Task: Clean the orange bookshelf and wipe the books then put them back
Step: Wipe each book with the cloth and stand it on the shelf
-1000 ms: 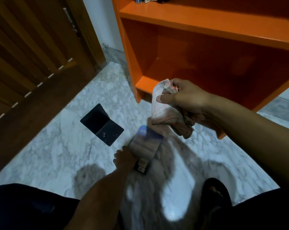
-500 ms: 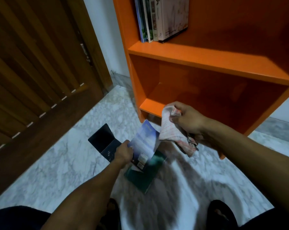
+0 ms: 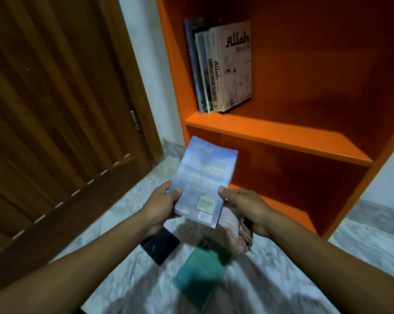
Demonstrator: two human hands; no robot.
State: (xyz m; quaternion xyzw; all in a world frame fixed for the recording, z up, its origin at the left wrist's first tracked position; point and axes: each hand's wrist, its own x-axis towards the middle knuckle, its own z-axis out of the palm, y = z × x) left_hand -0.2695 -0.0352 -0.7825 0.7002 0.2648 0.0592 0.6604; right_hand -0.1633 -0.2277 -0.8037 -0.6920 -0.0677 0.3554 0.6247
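I hold a blue paperback book up in front of the orange bookshelf, back cover facing me. My left hand grips its lower left edge, thumb on the cover. My right hand pinches the lower right edge with its thumb and also holds a bunched patterned cloth under the book. Several books stand upright at the left end of the middle shelf. On the floor below lie a green book and a black book.
A wooden slatted door fills the left side. The floor is pale marble. The bottom shelf compartment holds nothing that I can see. A white wall shows between door and shelf.
My left hand lifted the blue book off the floor pile, uncovering the green book. My right hand, still with the cloth, came to the book's right edge. The view tilted up.
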